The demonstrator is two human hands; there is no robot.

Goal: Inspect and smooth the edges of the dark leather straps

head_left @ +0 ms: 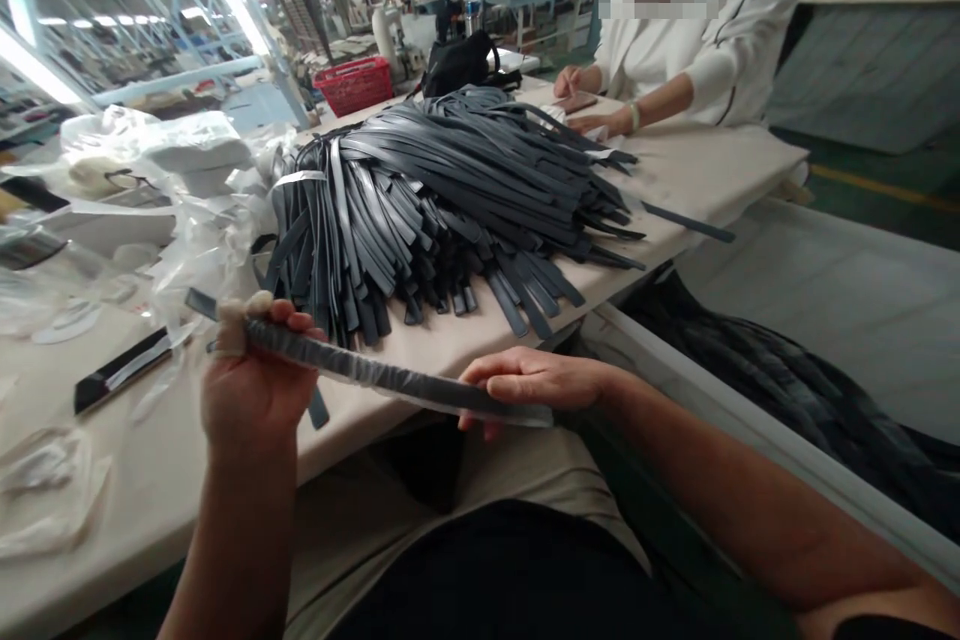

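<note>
— Where's your strap point(390, 378) sitting?
— Just in front of the pile of straps point(442, 200), off the table point(697, 170) edge, slanting down to your right. Your left hand point(251, 385) is closed round its upper end, thumb on top; your right hand point(532, 385) pinches the lower end.
— Room around it?
— Open air below, over your lap. The pile's nearest tips reach the near edge, close behind the strap. Left of the pile lie crumpled plastic wraps point(202, 220) and a black flat piece point(120, 372); beyond the pile, a person in white point(705, 50) and a red basket point(354, 85)
</note>
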